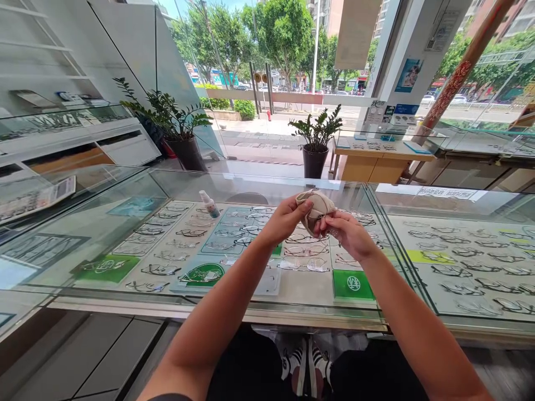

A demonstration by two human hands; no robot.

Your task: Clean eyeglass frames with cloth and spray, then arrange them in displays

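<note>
A beige cleaning cloth (315,204) is bunched up between my hands, above the glass counter. My left hand (289,217) is closed on its left side, thumb pressed on top. At its lower right, the fingers of my right hand (349,231) pinch a thin dark piece that looks like part of an eyeglass frame (321,216); most of it is hidden by cloth and fingers. A small white spray bottle (209,205) stands on the counter to the left of my hands.
Beneath the glass top (234,303), rows of eyeglasses (161,269) lie with green brand cards (353,284). Another display case (468,267) adjoins at right. Potted plants (315,159) stand beyond the counter by the window. A newspaper-like sheet (54,195) lies at left.
</note>
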